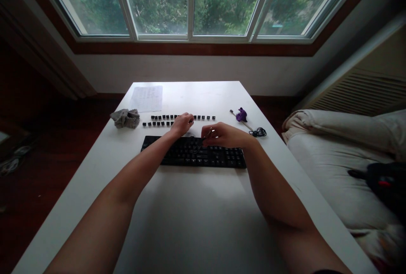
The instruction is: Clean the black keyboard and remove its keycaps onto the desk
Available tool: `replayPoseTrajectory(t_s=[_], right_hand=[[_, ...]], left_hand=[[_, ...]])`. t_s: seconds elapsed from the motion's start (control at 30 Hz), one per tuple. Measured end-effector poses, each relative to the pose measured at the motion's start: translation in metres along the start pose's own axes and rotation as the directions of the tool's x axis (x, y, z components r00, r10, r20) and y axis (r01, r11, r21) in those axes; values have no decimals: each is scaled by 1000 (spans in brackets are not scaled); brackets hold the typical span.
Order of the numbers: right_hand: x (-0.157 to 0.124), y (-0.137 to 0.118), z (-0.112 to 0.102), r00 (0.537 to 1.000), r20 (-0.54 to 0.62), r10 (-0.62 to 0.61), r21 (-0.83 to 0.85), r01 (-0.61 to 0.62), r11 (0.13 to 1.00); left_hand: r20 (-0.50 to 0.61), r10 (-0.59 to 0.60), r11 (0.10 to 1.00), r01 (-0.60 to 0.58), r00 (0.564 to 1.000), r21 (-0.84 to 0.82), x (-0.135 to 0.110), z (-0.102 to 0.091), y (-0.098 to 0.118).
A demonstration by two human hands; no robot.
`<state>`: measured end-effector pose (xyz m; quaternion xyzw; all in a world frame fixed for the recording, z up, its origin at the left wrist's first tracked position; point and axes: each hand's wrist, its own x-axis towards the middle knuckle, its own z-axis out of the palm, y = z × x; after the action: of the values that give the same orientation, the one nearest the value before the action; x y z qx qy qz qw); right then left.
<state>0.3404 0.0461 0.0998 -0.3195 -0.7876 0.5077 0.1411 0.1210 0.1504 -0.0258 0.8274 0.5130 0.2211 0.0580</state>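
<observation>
Two hands meet over the far edge of a black keyboard (215,157), which lies with its long axis left to right across the middle of a white table (196,223). The right hand (223,135) has its fingers pinched shut on a thin metal tool (208,133), whose tip points left and down at the keys in the keyboard's upper middle. The left hand (182,124), just left of it and slightly higher in the frame, is curled with its fingers bent. It rests where two rows of loose keycaps (158,117) run parallel to the keyboard, and whether it grips a cap I cannot tell. The tool's tip sits nearer the right hand, with the left close beside it.

Left of the rows lie a crumpled cloth (126,118) and a paper (146,98). To the right are a purple brush (241,115) and a coiled cord (258,132). Bare table stretches toward the bottom of the frame, between the forearms.
</observation>
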Motion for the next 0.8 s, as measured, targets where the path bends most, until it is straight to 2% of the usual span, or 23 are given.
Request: replayPoseTrajectory(t_s=[0.23,0.57,0.8], right_hand=[[0,0,0,1000,-13,6,18,-6,1000],[1,3,1,1000,-20,-9,4,9,1000],[1,0,1,1000,-22,-1,-7,1,1000]], left_hand=[[35,81,985,-86,996,148,6,9,-2],[43,41,992,-46,998,118,5,14,-8],[52,84,989,-90,995,116,3,12,-13]])
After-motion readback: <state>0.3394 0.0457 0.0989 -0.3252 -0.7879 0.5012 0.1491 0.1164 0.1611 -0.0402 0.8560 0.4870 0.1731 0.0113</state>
